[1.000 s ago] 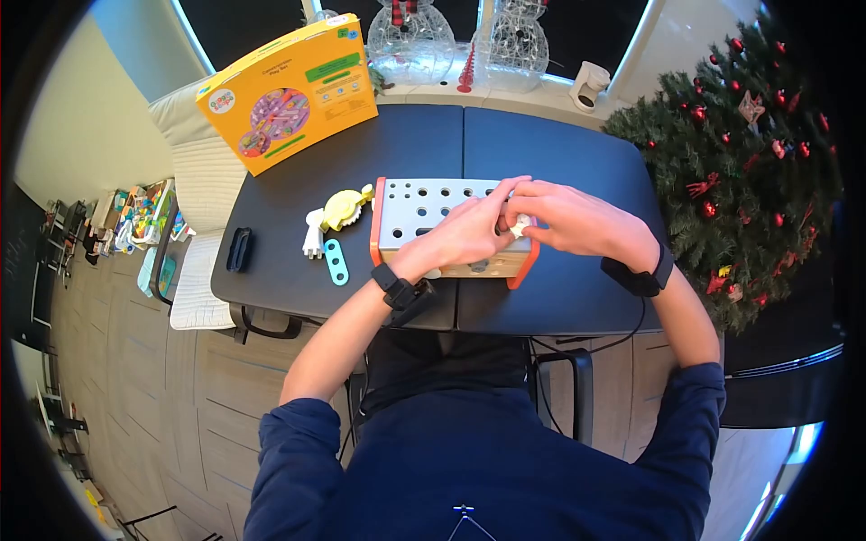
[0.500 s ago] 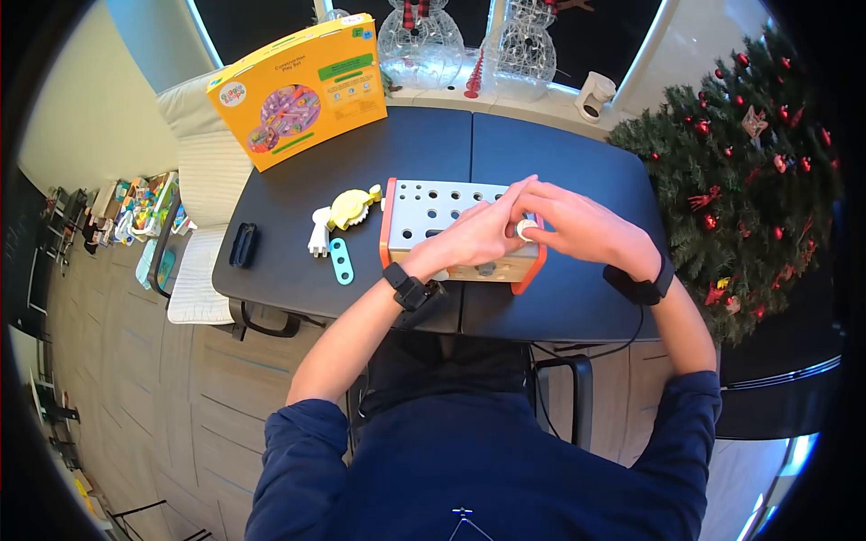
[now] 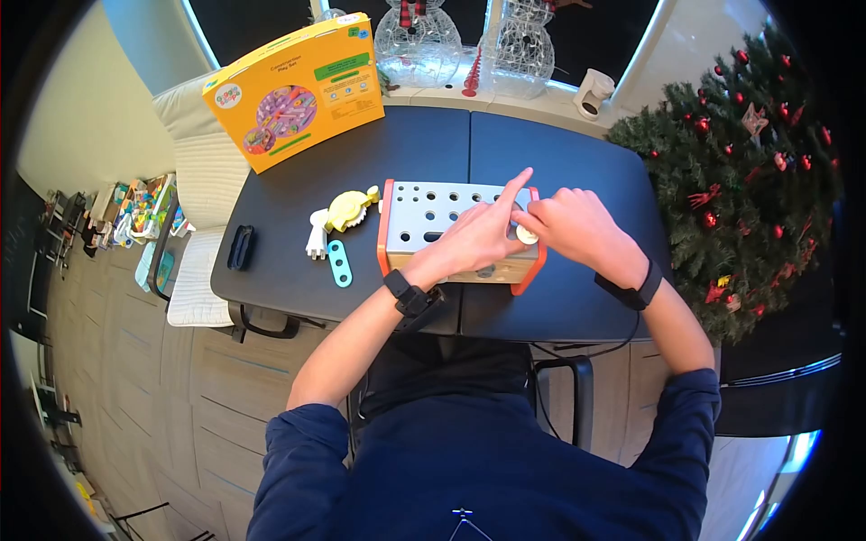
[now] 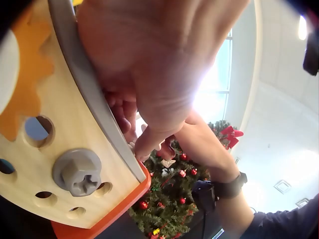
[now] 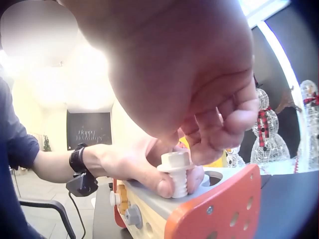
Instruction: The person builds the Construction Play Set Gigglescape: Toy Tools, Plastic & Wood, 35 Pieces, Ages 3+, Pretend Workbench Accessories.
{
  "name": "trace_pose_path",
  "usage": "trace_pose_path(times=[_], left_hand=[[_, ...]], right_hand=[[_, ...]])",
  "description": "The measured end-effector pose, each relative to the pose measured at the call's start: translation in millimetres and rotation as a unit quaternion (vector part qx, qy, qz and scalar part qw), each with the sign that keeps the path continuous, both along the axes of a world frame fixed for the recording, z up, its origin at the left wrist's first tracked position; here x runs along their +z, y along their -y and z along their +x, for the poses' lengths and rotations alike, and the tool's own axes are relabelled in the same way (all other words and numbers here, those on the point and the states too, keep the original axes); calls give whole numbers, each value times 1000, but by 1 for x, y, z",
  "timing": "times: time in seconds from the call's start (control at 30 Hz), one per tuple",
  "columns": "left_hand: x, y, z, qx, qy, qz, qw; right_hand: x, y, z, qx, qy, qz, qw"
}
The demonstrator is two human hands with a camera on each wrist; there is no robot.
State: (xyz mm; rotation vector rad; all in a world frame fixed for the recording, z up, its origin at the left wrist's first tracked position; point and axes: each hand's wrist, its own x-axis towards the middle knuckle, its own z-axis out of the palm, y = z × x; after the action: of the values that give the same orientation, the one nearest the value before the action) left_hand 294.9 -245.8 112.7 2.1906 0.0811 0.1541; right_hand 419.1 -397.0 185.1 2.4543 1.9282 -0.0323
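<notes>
A white toy bolt (image 5: 175, 172) stands upright, head up, at the right end of the grey top of a wooden toy workbench (image 3: 505, 269). My left hand (image 3: 474, 239) pinches its threaded shaft between thumb and a finger, while another finger points away from me. From the other side my right hand (image 3: 586, 230) bends over the bolt, its curled fingers right at the bolt's head. Rows of holes run along the bench's top, and a grey bolt (image 4: 79, 172) sits in its front panel. The orange end panel (image 5: 219, 204) is beside the white bolt.
Left of the bench lie a yellow toy piece (image 3: 350, 209), a white toy piece (image 3: 317, 234) and a teal strip with holes (image 3: 339, 263). A yellow box (image 3: 298, 99) stands at the back left, a black case (image 3: 241, 248) at the left edge. A decorated tree (image 3: 722, 180) borders the table's right.
My hands, earlier close together over the white bolt, have parted slightly. The right hand has shifted right and its fingers have curled more; a left finger now points out on its own.
</notes>
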Motion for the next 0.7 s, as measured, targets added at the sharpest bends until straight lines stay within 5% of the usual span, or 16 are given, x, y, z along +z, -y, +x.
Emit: trace_pose_path(times=[0.03,0.13,0.23,0.33,0.43,0.53,0.63,0.7], left_hand=[[1,-2,0,-9,-6,-8,1000],[-1,-6,0,-35,-10,-28,999],[-7,-9,1,-53,11,-23,998],[-6,-7,1,-55,33,-8,998],[-1,-2,0,-33,34,8,999],[4,0,0,-5,8,23,1000],[-7,-2,1,-16,39,-4,999],[-11,-5,2,-26,36,-18,999]], right_hand=[[4,1,1,-14,-18,-17,1000],[6,12,7,138,-222,125,957],[3,13,16,159,-267,44,949],[0,8,14,138,-250,60,956],[0,0,3,23,-141,4,990],[-16,2,-5,31,18,76,996],[10,0,-12,-58,19,-94,994],[4,10,1,57,-101,33,993]])
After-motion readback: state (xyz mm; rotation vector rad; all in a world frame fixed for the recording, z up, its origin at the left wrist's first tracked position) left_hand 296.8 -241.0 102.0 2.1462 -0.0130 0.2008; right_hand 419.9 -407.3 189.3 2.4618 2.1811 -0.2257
